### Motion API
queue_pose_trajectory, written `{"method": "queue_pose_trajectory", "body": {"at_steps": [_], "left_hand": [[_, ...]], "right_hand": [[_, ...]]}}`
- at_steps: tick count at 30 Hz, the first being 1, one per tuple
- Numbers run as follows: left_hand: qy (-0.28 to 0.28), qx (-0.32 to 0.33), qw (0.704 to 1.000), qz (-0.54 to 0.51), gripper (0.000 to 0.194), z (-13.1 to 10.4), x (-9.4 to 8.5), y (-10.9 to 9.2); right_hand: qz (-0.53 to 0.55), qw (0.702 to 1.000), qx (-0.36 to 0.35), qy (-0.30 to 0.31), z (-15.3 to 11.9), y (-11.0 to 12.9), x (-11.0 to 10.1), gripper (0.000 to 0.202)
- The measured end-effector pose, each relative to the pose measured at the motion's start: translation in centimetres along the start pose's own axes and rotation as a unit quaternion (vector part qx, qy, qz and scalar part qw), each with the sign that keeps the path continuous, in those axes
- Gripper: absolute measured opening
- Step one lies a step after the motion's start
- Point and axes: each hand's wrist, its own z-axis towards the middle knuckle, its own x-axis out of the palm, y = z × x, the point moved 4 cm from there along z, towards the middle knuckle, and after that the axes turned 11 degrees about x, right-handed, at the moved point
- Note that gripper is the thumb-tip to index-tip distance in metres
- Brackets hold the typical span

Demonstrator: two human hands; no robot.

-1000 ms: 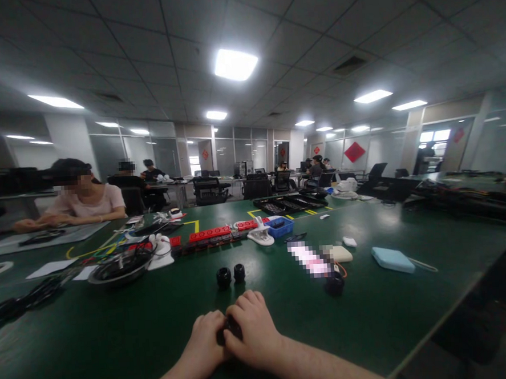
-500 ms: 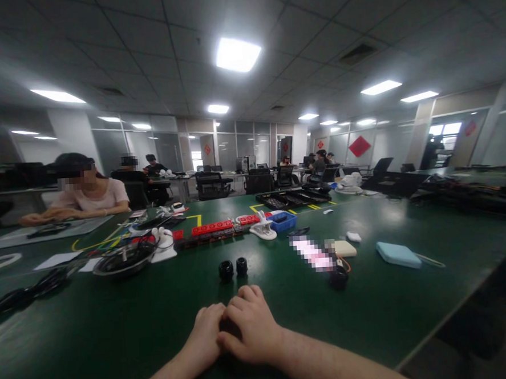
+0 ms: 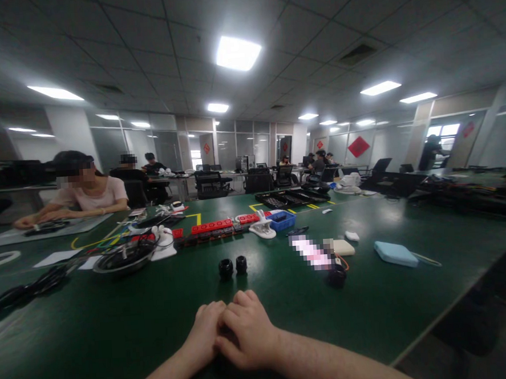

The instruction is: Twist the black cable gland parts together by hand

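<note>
Low in the head view, my left hand (image 3: pixel 205 331) and my right hand (image 3: pixel 252 331) meet above the green table, fingers curled against each other. Both are closed. Whatever lies between them, if anything, is hidden; only a dark gap shows below the right thumb. Just beyond the fingertips stand two small black ribbed round pieces (image 3: pixel 226 269), side by side on the table and touched by neither hand. Another dark round object (image 3: pixel 336 276) lies farther right, beside an orange cord.
A metal bowl (image 3: pixel 124 260) with black cable stands left. Beyond are red blocks in a row (image 3: pixel 212 226), a white stand (image 3: pixel 263 228) and a blue bin (image 3: pixel 281 219). To the right lie a cream box (image 3: pixel 342 247) and a light-blue case (image 3: pixel 395 253). A person (image 3: pixel 90 194) sits at far left.
My right hand has drawn in slightly against the left, and the dark gap between them has narrowed. The things on the table have stayed put.
</note>
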Motion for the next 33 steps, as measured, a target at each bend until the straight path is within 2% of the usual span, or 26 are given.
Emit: {"method": "queue_pose_trajectory", "body": {"at_steps": [7, 12, 22, 30, 33], "left_hand": [[-0.012, 0.018, 1.000, 0.012, 0.016, 0.4, 0.5, 0.6], [-0.041, -0.030, 0.998, 0.039, 0.012, 0.8, 0.9, 1.6], [-0.047, -0.061, 0.997, 0.004, 0.020, 0.4, 0.1, 1.5], [-0.043, -0.063, 0.997, 0.023, 0.015, 0.7, 0.7, 2.1], [-0.042, -0.067, 0.997, 0.014, 0.017, 0.7, 0.7, 2.2]], "right_hand": [[-0.001, 1.000, -0.023, -0.005, -0.4, 0.0, 0.3, 0.016], [-0.008, 1.000, -0.025, -0.014, -0.7, -0.3, 0.0, 0.016], [0.029, 0.999, 0.043, 0.004, -0.7, -1.5, -0.4, 0.019], [0.055, 0.991, 0.120, -0.002, -0.6, -2.1, -0.9, 0.018], [0.067, 0.987, 0.145, -0.005, -0.5, -2.3, -1.1, 0.028]]}}
